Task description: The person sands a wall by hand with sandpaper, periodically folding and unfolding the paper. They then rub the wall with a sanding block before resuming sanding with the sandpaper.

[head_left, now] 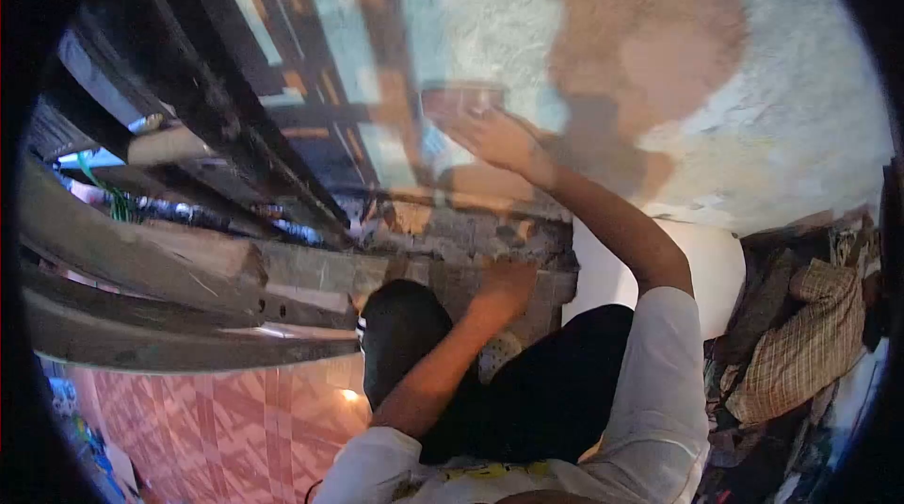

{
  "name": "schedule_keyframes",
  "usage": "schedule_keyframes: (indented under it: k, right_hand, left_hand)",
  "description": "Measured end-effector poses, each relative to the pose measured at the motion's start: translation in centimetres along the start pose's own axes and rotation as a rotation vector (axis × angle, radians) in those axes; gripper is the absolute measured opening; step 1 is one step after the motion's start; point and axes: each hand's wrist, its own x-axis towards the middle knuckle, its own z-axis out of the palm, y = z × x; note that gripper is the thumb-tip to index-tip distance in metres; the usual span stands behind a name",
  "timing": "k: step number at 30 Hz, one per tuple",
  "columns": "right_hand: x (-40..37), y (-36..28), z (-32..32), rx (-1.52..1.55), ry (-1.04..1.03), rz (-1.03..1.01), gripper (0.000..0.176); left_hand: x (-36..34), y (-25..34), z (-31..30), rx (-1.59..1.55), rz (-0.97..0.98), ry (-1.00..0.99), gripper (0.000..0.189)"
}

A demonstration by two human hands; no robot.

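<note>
- One bare right hand [499, 138] reaches to the upper middle of the frame, its fingers laid over a flat brownish piece [461, 101] and seeming to hold it against the pale wall [490, 14]; blur hides the exact grip.
- For good work here, that piece is probably best kept level, with even pressure from the whole palm, so that an edge does not dig in.
- The bare left hand [511, 285], at the middle of the frame, is blurred near a rough ledge [471, 233]; I cannot tell whether it is wide, narrow or holding anything. A steady brace with it would likely help the long reach.
- A shadow [650, 24] darkens the wall at upper right, so the surface may be harder to judge there.
- As for containers, none can be made out for certain. Right of centre stands a smooth white object [720, 264], its inside, if any, not visible.
- At lower right, a checked cloth [800, 339] lies among dark clutter; wooden beams [202, 71] slant across the upper left.
</note>
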Motion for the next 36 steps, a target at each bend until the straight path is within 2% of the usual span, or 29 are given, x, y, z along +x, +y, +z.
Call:
schedule_keyframes:
  k: [1, 2, 4, 5, 6, 7, 8, 9, 10, 11, 12, 13, 15, 16, 18, 20, 21, 23, 25, 27, 28, 29, 30, 31, 33, 34, 35, 36]
  right_hand:
    - [-0.3, 0.2, 2.4, 0.388, -0.165, -0.024, 0.059]
    - [-0.4, 1.5, 3.4, 0.356, -0.150, -0.006, 0.059]
    - [-0.3, 4.2, 4.2, -0.412, 0.417, -0.135, 0.055]
    - [0.0, 6.2, -0.8, 0.185, 0.454, -0.062, 0.053]
    - [-0.1, 8.9, -6.2, 0.783, 0.464, 0.006, 0.051]
    - [-0.5, 12.0, -9.0, 0.227, 0.629, 0.027, 0.046]
    - [-0.7, 15.1, -12.0, -0.337, 0.767, 0.052, 0.042]
    - [-0.6, 17.5, -15.1, -0.062, 0.485, 0.317, 0.031]
    - [-0.9, 19.3, -18.3, -0.156, 0.790, 0.440, 0.024]
    - [-1.4, 20.1, -22.7, -0.117, 0.887, 0.571, 0.024]
    - [-1.2, 22.5, -24.5, 0.045, 0.567, 0.906, 0.025]
    - [-0.8, 22.4, -23.9, 0.041, 0.569, 0.902, 0.025]
    - [1.1, 19.6, -21.2, -0.322, 0.896, 0.774, 0.033]
    - [2.2, 18.1, -18.4, -0.307, 1.011, 0.608, 0.040]
    - [2.4, 13.3, -13.0, -0.230, 0.929, 0.257, 0.049]
    - [0.3, 9.5, -8.5, -0.037, 0.665, -0.007, 0.049]
    - [-0.3, 9.9, -8.8, -0.038, 0.666, -0.010, 0.049]
    - [-0.9, 11.8, -9.6, -0.276, 0.579, -0.203, 0.049]
    - [-1.5, 15.6, -12.0, -0.046, 0.618, -0.126, 0.055]
    - [-1.5, 18.5, -15.9, -0.307, 0.684, 0.024, 0.064]
    - [-2.1, 18.6, -17.9, -0.313, 0.681, 0.028, 0.064]
    - [-2.3, 18.1, -19.8, -0.257, 0.811, 0.243, 0.065]
    - [-2.2, 17.7, -21.2, -0.208, 0.940, 0.458, 0.067]
    - [-1.8, 16.9, -20.3, -0.215, 0.934, 0.456, 0.067]
    - [-0.1, 14.7, -15.4, -0.339, 0.838, 0.415, 0.063]
    - [-0.2, 14.0, -13.2, -0.328, 0.630, 0.315, 0.064]
    - [-1.0, 14.4, -13.1, -0.328, 0.624, 0.311, 0.064]
    - [-1.7, 15.5, -13.3, -0.327, 0.614, 0.156, 0.065]
  left_hand:
    - [0.2, -0.1, -0.3, -0.085, -0.011, -0.016, 0.048]
    - [0.3, -0.1, -0.6, -0.062, -0.003, 0.016, 0.048]
    - [0.2, 0.4, -0.6, 0.048, 0.049, -0.070, 0.050]
    - [0.4, 0.2, 0.3, 0.060, 0.049, -0.051, 0.050]
    - [1.2, -0.3, 1.8, 0.016, 0.066, 0.076, 0.047]
    - [1.8, -0.5, 2.8, -0.031, 0.079, 0.200, 0.045]
    - [2.2, -0.8, 3.0, -0.024, 0.073, 0.217, 0.045]
    - [2.7, -0.9, 3.0, -0.029, 0.063, 0.183, 0.044]
    - [3.0, -0.8, 2.7, -0.037, 0.056, 0.145, 0.043]
    - [3.0, -1.0, 1.7, -0.031, 0.057, 0.161, 0.043]
    - [2.5, -1.1, 0.6, -0.057, 0.080, 0.083, 0.042]
    - [2.2, -1.1, 0.1, -0.087, 0.103, 0.000, 0.042]
    - [2.0, -1.0, 0.0, -0.050, 0.070, 0.059, 0.040]
    - [1.7, -1.0, 0.4, -0.017, 0.038, 0.111, 0.037]
    - [2.0, -1.2, 1.2, 0.024, 0.029, 0.158, 0.036]
    - [1.3, -0.8, 1.7, 0.050, 0.016, 0.199, 0.035]
    - [0.7, -0.8, 1.3, 0.031, 0.035, 0.198, 0.035]
    - [0.3, -0.8, 1.1, 0.016, 0.051, 0.204, 0.034]
    - [0.5, -0.9, 1.9, -0.011, 0.046, 0.286, 0.031]
    - [0.1, -0.9, 0.5, 0.001, 0.065, 0.226, 0.031]
    - [-0.1, -0.7, 0.2, 0.003, 0.088, 0.156, 0.031]
    - [0.1, -0.9, 0.9, 0.007, 0.094, 0.153, 0.031]
    - [0.9, -1.3, 1.6, -0.012, 0.103, 0.236, 0.031]
    - [0.8, -1.0, 1.7, -0.041, 0.113, 0.315, 0.032]
    - [-0.7, -1.1, 0.9, -0.050, 0.109, 0.311, 0.034]
    - [-1.4, -0.7, 0.6, -0.073, 0.104, 0.306, 0.035]
    - [-1.0, -0.7, 1.7, -0.079, 0.107, 0.305, 0.035]
    - [0.1, -1.2, 3.3, -0.036, 0.129, 0.399, 0.035]
